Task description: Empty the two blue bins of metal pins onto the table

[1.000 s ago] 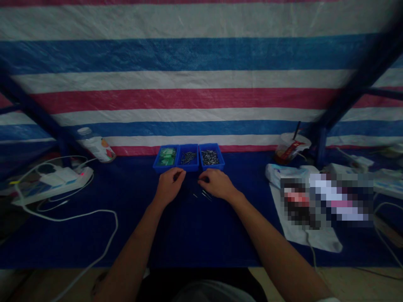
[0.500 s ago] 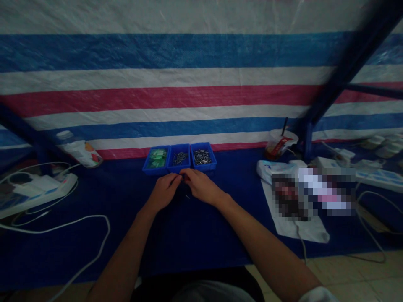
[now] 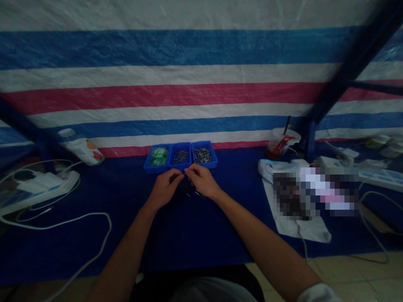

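My left hand (image 3: 166, 187) and my right hand (image 3: 202, 181) meet fingertip to fingertip over the blue table. Both are closed in a pinch; whatever is between the fingers is too small and dark to name. Just beyond them stand three blue bins side by side. The left one holds green packets (image 3: 158, 156); thin metal pieces (image 3: 180, 157) lie in the middle one, and short shiny metal pieces (image 3: 203, 155) fill much of the right one. On the table below my fingers lies a small thin metal piece (image 3: 188, 194), with another slim piece (image 3: 198, 193) beside my right palm.
At left are a bottle (image 3: 82, 147), a power strip (image 3: 59, 186) and a looping white cable (image 3: 108, 226). A cup with a straw (image 3: 281, 142), a white bag (image 3: 266, 170) and blurred-out items stand at right. A striped sheet (image 3: 201, 94) hangs behind.
My right hand has shifted slightly, with its fingers drawn back and its wrist turned. A slim piece beside my right palm now shows. The view has moved a little.
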A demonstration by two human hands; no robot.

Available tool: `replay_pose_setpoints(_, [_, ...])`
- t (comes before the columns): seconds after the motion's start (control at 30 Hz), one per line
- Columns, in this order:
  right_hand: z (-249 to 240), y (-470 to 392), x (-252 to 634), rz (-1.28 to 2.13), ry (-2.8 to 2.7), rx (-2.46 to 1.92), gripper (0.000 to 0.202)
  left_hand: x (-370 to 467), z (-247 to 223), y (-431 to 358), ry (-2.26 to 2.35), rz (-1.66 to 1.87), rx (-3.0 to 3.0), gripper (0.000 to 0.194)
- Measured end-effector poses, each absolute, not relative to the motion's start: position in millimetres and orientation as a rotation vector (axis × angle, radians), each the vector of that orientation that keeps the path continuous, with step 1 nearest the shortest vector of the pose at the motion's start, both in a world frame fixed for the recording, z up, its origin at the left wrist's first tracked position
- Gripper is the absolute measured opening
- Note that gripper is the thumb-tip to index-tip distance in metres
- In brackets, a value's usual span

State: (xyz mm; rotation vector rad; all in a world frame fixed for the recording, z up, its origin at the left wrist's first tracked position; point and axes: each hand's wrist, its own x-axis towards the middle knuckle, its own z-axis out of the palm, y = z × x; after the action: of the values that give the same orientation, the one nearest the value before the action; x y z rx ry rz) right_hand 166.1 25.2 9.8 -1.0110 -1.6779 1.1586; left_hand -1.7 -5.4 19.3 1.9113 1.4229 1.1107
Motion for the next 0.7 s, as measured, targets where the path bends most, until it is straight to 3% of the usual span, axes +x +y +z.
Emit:
replay_pose_setpoints(0.3, [19.7,27.7,167.8,1.554,-1.425,-0.951,0.011,-10.0,20.2,-4.1,1.517,1.456,1.722,0.036])
replay_pose_setpoints(0.5, [18.7,26.5,169.1,1.643,-1.29,-1.079,0.032,-13.6,22.5,-3.0,1.583,1.601,1.63,0.044])
replay_pose_setpoints(0.7, [16.5,27.9,162.0,1.505,-1.261,-1.076,0.027,-11.7,23.5,-3.1,1.584,1.602,1.598,0.039])
